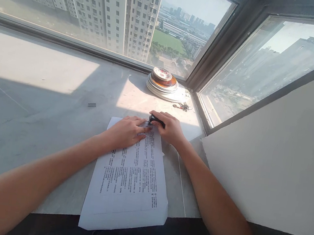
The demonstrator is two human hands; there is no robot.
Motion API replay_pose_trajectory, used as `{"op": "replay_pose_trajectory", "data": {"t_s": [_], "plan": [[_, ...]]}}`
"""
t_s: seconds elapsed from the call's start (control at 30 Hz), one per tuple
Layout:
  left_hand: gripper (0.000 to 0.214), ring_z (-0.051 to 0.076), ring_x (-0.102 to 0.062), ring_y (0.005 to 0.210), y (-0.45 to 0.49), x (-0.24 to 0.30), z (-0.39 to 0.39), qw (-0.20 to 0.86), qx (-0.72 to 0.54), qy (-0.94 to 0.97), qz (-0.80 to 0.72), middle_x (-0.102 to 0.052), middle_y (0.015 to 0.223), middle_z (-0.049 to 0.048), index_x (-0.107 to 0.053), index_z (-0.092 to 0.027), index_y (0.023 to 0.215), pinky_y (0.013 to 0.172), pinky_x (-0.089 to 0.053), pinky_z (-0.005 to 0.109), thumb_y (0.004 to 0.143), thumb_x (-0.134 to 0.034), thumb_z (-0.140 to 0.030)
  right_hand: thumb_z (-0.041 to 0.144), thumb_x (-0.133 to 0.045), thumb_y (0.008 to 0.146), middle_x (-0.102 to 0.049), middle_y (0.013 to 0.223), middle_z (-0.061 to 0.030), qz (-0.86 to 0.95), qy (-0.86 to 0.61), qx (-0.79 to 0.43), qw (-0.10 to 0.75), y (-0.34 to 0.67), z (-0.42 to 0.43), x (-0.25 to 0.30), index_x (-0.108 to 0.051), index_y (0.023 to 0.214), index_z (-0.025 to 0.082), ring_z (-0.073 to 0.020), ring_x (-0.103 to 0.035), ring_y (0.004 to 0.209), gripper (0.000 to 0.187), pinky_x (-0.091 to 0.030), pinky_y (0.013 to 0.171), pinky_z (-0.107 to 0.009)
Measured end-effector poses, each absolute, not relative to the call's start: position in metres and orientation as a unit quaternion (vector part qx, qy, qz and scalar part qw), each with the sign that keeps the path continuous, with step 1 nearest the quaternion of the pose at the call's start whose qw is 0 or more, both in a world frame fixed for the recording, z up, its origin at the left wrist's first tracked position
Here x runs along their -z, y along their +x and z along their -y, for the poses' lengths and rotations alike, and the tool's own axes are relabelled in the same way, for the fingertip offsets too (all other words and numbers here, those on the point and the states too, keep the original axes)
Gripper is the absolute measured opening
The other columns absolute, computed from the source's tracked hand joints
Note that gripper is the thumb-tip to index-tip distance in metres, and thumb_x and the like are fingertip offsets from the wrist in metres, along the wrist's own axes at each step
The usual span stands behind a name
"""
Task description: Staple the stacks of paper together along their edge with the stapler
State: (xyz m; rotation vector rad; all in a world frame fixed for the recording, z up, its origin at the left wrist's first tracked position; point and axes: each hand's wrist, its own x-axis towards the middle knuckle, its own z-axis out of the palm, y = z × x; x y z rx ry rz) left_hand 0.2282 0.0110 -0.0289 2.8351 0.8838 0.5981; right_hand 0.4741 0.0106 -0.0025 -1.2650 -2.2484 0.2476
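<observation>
Partly sunlit, the grey sill (49,119) runs below a window (100,17); the right hand (172,129) grips a stapler (157,120), the left hand (125,132) lies spread on paper (128,206).

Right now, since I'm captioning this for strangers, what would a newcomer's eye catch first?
Probably the printed sheets overhanging the ledge, the left hand resting on them and the right hand holding a black stapler-like tool at their far end. Next, the sunlit stack of dishes by the window frame, with keys in front.

Printed sheets (125,205), black stapler (157,120) at edge
</observation>
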Motion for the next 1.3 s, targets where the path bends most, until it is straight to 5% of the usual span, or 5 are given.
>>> {"op": "replay_pose_trajectory", "data": {"t_s": [1.3], "plan": [[0.037,0.032,-0.063,0.133,0.2269,0.0254,-0.017,0.095,-0.181,0.934,-0.292,-0.068,0.149,0.008,-0.075,-0.035,0.138,0.109,-0.05,0.054,0.108,-0.053,-0.039,0.036,-0.057,0.104,-0.076,0.107,-0.0035,0.834,-0.476,-0.096,0.264,0.4741,-0.0112,0.0022,-0.071,0.129,0.034,-0.0248,-0.067,0.1,0.028,-0.049,0.085,-0.039]]}}
